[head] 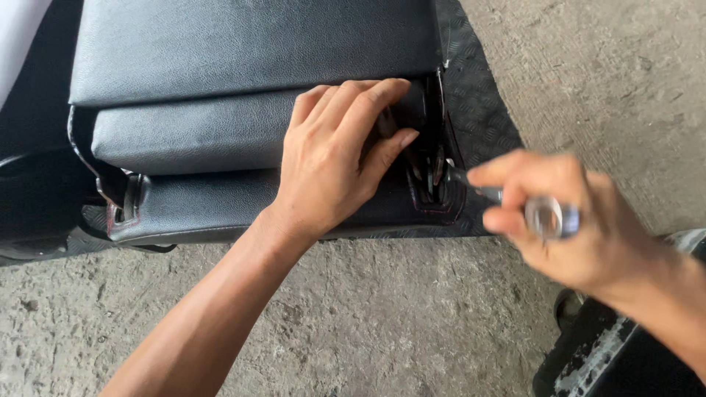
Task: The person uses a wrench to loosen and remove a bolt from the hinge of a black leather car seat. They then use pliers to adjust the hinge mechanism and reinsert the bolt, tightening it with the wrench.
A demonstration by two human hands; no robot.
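Rough concrete floor [382, 323] carries a black seat cushion [220, 95] on a tread-pattern mat [482, 103]. Left hand [334, 158] presses flat, fingers spread, at the cushion's right end; right hand [566, 220] grips a clear-handled screwdriver [540, 213], tip at the seat bracket [434, 180]

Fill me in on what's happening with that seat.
A person works on a black leather-look car seat cushion lying on a black checker-pattern rubber mat over concrete. The left hand presses on the cushion's padded edge near a red-stitched opening. The right hand, motion-blurred, grips a clear-handled screwdriver-like tool aimed into that opening.
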